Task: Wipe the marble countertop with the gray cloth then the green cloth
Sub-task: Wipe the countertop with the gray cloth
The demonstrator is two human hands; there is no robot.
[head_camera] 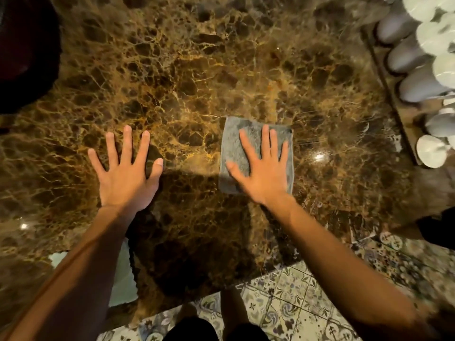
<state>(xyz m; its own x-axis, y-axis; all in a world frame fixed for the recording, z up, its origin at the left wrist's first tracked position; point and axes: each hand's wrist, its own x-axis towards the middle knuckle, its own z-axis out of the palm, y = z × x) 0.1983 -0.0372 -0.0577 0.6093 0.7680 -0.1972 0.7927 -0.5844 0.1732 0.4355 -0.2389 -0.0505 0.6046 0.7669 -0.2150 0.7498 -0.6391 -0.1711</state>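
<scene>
The brown veined marble countertop (197, 70) fills most of the view. A folded gray cloth (231, 146) lies flat on it right of centre. My right hand (261, 173) presses palm-down on the gray cloth, fingers spread, covering its right and lower part. My left hand (128, 178) rests palm-down on the bare marble to the left of the cloth, fingers apart and holding nothing. A pale green cloth (123, 279) lies near the counter's front left edge, partly hidden under my left forearm.
Several white and gray cups and plates (406, 55) stand on a tray along the right edge. A dark rounded object (24, 57) sits at the far left. The patterned tile floor (295, 303) shows below the counter's front edge.
</scene>
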